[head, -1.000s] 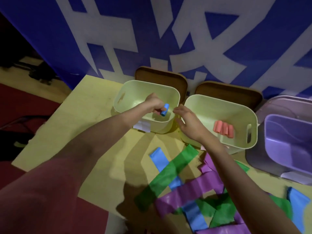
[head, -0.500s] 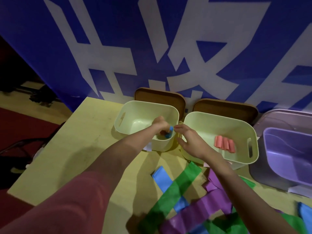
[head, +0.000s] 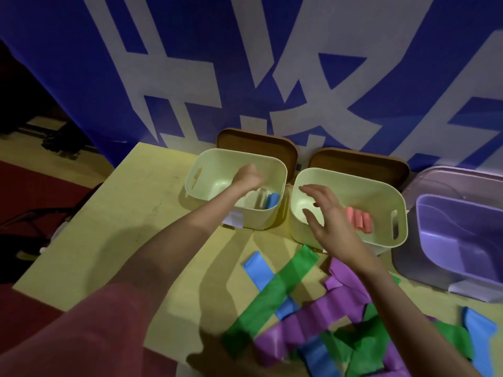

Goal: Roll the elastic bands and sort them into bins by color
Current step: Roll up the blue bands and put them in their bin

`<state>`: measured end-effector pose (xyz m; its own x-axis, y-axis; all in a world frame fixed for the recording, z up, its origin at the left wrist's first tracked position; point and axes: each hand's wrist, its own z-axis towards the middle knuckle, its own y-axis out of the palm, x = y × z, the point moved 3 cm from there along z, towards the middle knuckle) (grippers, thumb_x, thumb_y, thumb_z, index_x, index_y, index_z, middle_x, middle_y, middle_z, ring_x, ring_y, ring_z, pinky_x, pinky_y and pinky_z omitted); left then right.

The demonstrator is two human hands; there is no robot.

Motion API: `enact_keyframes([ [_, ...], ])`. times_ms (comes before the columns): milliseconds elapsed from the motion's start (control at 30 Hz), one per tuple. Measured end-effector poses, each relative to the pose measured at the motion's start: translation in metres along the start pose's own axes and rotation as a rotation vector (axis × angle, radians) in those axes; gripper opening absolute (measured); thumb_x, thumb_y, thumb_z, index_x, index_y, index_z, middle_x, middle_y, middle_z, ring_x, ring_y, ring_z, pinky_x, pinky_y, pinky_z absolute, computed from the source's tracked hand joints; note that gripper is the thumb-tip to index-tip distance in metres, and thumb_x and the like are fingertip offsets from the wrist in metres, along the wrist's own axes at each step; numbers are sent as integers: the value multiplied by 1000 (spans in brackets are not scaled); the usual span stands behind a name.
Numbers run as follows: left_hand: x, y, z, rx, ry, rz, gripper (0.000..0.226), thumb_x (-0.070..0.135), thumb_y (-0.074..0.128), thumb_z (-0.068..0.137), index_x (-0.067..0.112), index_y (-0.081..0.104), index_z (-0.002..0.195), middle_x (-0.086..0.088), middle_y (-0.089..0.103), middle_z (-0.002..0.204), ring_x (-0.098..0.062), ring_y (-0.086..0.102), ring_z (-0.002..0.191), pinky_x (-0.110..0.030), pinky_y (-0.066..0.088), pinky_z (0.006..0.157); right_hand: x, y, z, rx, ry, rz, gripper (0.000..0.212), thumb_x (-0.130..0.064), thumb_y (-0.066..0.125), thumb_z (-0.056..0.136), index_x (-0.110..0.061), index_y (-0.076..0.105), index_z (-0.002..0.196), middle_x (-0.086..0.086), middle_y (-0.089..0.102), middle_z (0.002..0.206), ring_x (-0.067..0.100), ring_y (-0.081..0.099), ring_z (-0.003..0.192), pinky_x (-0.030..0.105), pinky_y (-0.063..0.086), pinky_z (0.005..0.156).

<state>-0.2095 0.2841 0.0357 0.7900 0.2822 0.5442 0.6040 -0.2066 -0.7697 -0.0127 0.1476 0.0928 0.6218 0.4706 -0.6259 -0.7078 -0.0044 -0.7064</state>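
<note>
Yellow table (head: 114, 227), rounded plastic bins (head: 275, 170), flat bands (head: 272, 289)

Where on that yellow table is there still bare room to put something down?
The yellow table is bare along its left side, between its left edge and the left cream bin. It is crowded at lower right, where green, purple and blue bands overlap, and the cream and purple bins line the back.
</note>
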Motion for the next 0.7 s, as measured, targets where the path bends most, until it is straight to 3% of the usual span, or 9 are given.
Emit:
enact_keyframes([
  [67, 3, -14, -31, 230, 140, -133, 18, 20, 58, 89, 9, 67, 99, -4, 69, 90, -21, 66, 85, -29, 49, 71, -2, -5, -13, 46, -4, 29, 44, 2, 57, 90, -8, 51, 132, 4, 49, 127, 15, 50, 116, 27, 42, 99],
  [133, 3, -18, -79, 404, 330, -349, 14, 23, 61, 90, 13, 66, 99, 4, 66, 82, -16, 64, 74, -28, 51, 66, -2, -6, -27, 81, 17, 53, 42, 5, 56, 89, -7, 53, 129, 2, 50, 120, 8, 52, 107, 16, 41, 92],
  [267, -21, 7, -157, 464, 568, -452, 19, 25, 59, 91, 9, 62, 80, 2, 60, 63, -15, 57, 57, -29, 47, 53, 5, 4, -58, 100, 10, 93, 31, -3, 53, 90, -4, 58, 120, 5, 55, 105, 6, 52, 91, 8, 39, 81],
  [433, -89, 75, -164, 444, 321, -302, 18, 26, 72, 81, 11, 62, 77, 3, 62, 62, -13, 59, 58, -37, 52, 59, 26, 48, -93, -49, 12, 122, 27, -4, 54, 88, -6, 62, 114, 5, 61, 98, 11, 56, 88, 8, 40, 78],
  [600, -120, 107, -152, 506, 265, -114, 37, 35, 81, 70, 8, 63, 89, -6, 62, 80, -25, 60, 75, -38, 51, 69, 45, 98, -116, -383, -62, 41, 41, 1, 57, 83, -5, 58, 123, 10, 58, 119, 27, 55, 108, 26, 39, 96],
  [700, -123, 121, -145, 444, 206, -183, 34, 34, 81, 71, 11, 64, 89, -2, 64, 80, -19, 60, 74, -33, 51, 70, 47, 114, -112, -445, -109, -14, 35, -7, 58, 85, -6, 62, 120, 11, 61, 121, 30, 57, 108, 23, 32, 95],
])
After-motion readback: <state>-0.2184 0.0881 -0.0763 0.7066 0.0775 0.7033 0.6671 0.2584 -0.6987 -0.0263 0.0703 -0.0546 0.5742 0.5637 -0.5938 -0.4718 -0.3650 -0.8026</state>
